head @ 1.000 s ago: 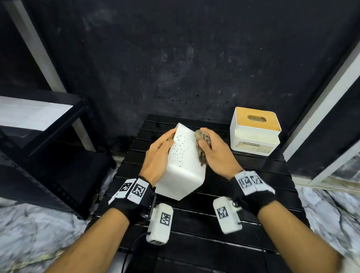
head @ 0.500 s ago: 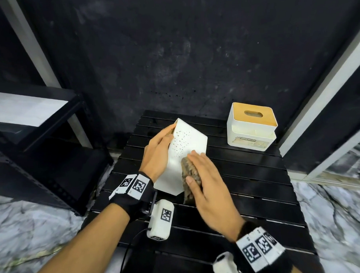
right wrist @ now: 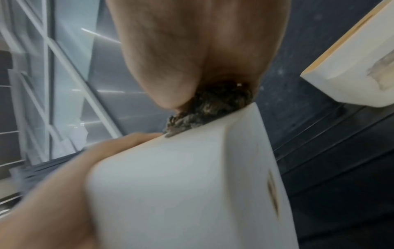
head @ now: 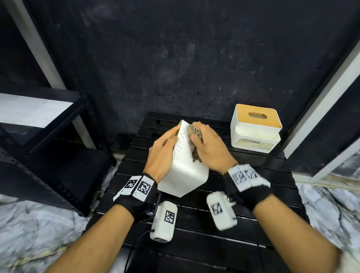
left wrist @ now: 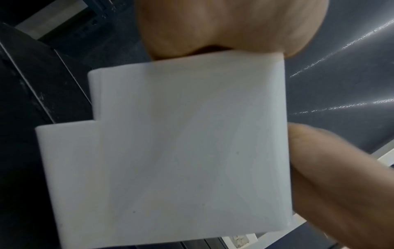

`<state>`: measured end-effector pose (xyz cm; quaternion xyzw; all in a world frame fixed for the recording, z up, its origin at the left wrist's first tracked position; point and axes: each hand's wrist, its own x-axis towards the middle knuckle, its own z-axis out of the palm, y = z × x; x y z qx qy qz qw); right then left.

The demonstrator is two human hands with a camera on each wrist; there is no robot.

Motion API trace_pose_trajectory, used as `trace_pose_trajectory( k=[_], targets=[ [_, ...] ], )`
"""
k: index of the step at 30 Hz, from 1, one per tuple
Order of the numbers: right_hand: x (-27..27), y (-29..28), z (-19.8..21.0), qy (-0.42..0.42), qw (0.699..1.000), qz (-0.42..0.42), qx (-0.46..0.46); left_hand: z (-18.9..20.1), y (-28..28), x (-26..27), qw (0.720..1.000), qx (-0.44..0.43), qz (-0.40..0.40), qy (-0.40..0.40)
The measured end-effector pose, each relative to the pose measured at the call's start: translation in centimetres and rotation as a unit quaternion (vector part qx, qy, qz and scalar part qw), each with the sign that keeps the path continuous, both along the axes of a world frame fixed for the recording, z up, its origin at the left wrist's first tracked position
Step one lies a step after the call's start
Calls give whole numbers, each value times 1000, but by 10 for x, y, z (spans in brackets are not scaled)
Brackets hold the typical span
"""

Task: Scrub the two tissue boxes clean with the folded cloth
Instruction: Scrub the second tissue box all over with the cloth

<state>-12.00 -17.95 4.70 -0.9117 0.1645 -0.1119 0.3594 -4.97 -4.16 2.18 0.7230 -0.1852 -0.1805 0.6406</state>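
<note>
White plastic fills our view: we hold the tipped box (head: 184,166) on the black table (head: 248,195). Our left hand (head: 162,155) curls round its left side. Our right hand (head: 210,149) has slid the brown cloth (head: 193,144) back up to the far end, fingers pressing it down. So we are mid-scrub. The wood-top box (head: 255,127) waits behind.

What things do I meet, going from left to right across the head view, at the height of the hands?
Black shelf → left hand → tipped white tissue box → brown cloth → right hand → upright tissue box with wooden lid.
</note>
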Motion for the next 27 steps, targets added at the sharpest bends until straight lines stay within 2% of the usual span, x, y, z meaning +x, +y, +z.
trace_pose_trajectory(
  k=[4,9,13,16,22,27],
  targets=[
    [14,-14,1,12,1000,-3,-2,1,0,-1,1000,-5,5,0],
    [-50,36,-12,-55,998,28,-16,-1,0,-3,1000,-16,5,-3],
    [-86,60,-21,-74,996,55,-13,-1,-2,-5,1000,-23,3,-5],
    [-66,44,-16,-67,997,38,6,0,-3,-5,1000,-14,-1,-18],
    [11,-13,2,-21,999,1,28,2,-4,-4,1000,-4,-4,-9],
    [-1,-2,-4,-19,1000,0,25,1,-1,-3,1000,-4,0,-7]
  ],
)
